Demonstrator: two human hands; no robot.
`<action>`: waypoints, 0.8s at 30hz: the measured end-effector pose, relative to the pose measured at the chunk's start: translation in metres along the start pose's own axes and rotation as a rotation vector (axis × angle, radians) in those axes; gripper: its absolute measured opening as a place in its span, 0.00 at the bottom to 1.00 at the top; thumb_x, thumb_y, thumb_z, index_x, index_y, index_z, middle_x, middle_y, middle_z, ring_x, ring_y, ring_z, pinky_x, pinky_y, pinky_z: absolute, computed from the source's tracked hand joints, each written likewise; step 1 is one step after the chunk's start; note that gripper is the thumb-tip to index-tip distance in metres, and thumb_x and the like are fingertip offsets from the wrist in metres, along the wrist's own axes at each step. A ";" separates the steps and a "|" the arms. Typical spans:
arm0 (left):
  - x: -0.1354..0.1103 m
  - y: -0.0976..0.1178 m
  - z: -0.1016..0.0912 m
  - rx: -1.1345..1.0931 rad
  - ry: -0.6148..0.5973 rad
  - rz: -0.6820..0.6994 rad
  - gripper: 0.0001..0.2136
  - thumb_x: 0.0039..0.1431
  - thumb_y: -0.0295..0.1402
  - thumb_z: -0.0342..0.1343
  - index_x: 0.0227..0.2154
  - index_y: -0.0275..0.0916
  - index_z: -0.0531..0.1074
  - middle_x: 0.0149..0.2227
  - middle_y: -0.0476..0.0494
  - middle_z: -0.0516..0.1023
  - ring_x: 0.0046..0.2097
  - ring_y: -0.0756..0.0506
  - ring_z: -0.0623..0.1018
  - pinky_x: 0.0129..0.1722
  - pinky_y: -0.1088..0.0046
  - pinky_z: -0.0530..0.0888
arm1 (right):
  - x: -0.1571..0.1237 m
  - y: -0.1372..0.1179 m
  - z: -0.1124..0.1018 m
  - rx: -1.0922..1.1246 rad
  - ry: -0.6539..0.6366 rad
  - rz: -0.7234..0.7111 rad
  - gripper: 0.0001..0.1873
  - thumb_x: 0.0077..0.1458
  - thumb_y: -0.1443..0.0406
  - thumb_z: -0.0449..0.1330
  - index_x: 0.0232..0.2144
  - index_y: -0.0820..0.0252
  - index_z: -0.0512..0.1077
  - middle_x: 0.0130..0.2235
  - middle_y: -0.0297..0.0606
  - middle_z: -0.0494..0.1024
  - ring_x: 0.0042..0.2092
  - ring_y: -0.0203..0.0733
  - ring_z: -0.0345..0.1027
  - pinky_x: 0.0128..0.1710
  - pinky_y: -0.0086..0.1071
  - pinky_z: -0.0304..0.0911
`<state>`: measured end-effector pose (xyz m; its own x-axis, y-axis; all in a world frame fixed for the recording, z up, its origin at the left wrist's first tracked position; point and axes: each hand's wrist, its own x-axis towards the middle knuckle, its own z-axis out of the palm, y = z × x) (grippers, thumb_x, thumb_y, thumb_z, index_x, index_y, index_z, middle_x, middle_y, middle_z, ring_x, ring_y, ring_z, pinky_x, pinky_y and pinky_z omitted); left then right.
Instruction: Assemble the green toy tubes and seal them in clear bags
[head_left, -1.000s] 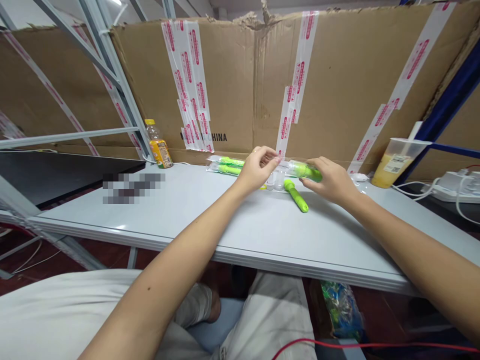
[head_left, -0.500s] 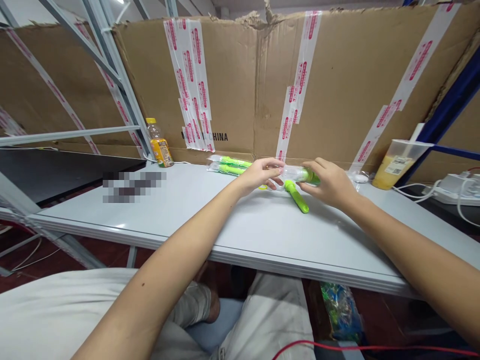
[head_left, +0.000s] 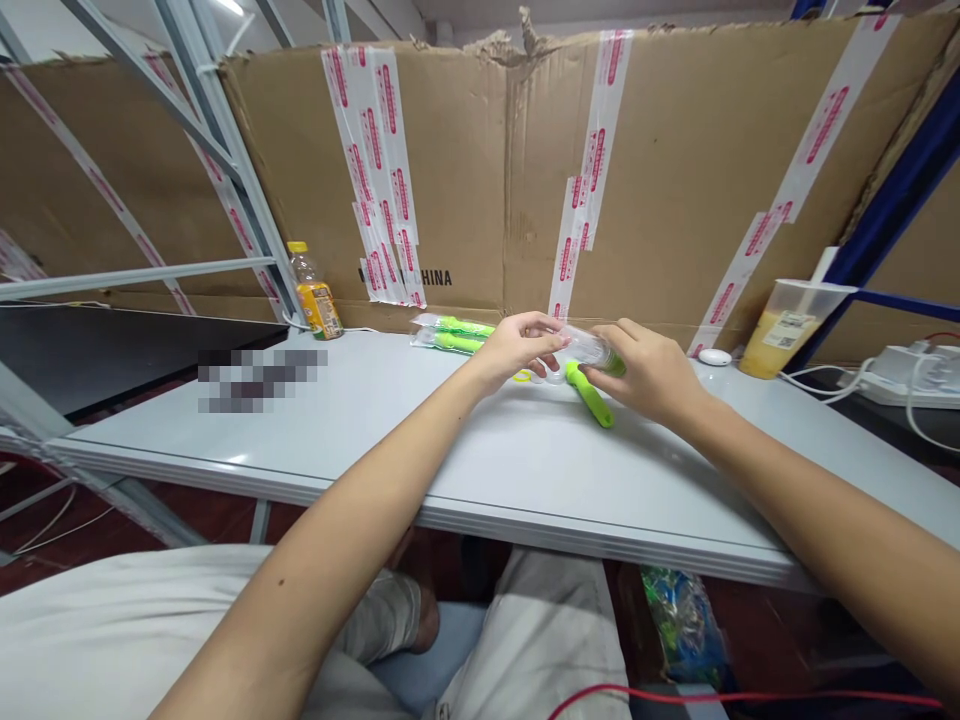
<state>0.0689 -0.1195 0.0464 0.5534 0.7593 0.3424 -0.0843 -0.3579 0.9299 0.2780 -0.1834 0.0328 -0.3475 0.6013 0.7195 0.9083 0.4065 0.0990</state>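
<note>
A clear plastic cylinder (head_left: 583, 345) with a green end is held above the table between my two hands. My right hand (head_left: 637, 365) is closed round its green right end. At the clear left end, the bent fingers of my left hand (head_left: 521, 350) pinch the rim. Just below lies a bright green handle-shaped piece (head_left: 590, 395), slanting on the table and touched by neither hand. Near my left fingertips are a small yellow ring (head_left: 522, 376) and a small clear round part (head_left: 555, 377). Behind my left wrist are green pieces in clear wrapping (head_left: 457, 336), partly hidden.
The grey-white table (head_left: 360, 420) backs onto a taped cardboard wall (head_left: 465, 150). A juice bottle (head_left: 319, 300) stands at the back left. To the right are a cup of yellow drink (head_left: 784, 330), a white round object (head_left: 714, 357) and a power strip (head_left: 900, 382) with cables.
The clear cylinder has tilted, its right end now lower, and my right hand has shifted slightly left. A white round object shows more plainly behind it. The loose green piece lies as before.
</note>
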 end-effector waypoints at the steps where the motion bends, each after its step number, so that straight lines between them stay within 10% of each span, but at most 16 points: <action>1: 0.000 0.000 0.000 -0.011 0.000 0.001 0.23 0.45 0.47 0.70 0.38 0.36 0.74 0.33 0.43 0.76 0.29 0.49 0.77 0.26 0.71 0.74 | 0.001 -0.001 -0.002 0.016 -0.006 0.012 0.16 0.56 0.57 0.59 0.45 0.57 0.72 0.39 0.45 0.78 0.40 0.52 0.71 0.32 0.37 0.59; 10: 0.000 0.006 0.001 -0.116 0.093 0.053 0.23 0.44 0.45 0.71 0.39 0.37 0.73 0.34 0.45 0.76 0.32 0.49 0.77 0.30 0.71 0.76 | 0.024 -0.034 -0.004 0.322 -0.020 0.329 0.20 0.49 0.46 0.63 0.30 0.55 0.66 0.26 0.37 0.73 0.27 0.45 0.65 0.25 0.34 0.55; 15: 0.001 0.009 -0.002 -0.179 0.232 0.072 0.13 0.45 0.35 0.69 0.33 0.37 0.76 0.30 0.49 0.73 0.29 0.53 0.72 0.26 0.77 0.71 | 0.039 -0.056 0.005 0.624 -0.051 0.434 0.26 0.46 0.46 0.67 0.38 0.57 0.68 0.37 0.42 0.77 0.36 0.49 0.71 0.28 0.37 0.65; 24: -0.001 0.008 0.001 -0.115 0.110 -0.017 0.10 0.48 0.34 0.63 0.33 0.35 0.76 0.35 0.45 0.74 0.35 0.50 0.75 0.30 0.74 0.73 | 0.031 -0.023 0.017 1.341 -0.031 0.674 0.15 0.49 0.55 0.68 0.28 0.59 0.71 0.30 0.36 0.73 0.27 0.37 0.68 0.22 0.33 0.70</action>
<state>0.0685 -0.1241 0.0530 0.4616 0.8223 0.3329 -0.1735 -0.2843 0.9429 0.2425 -0.1621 0.0411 0.0169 0.9344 0.3559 0.0194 0.3555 -0.9345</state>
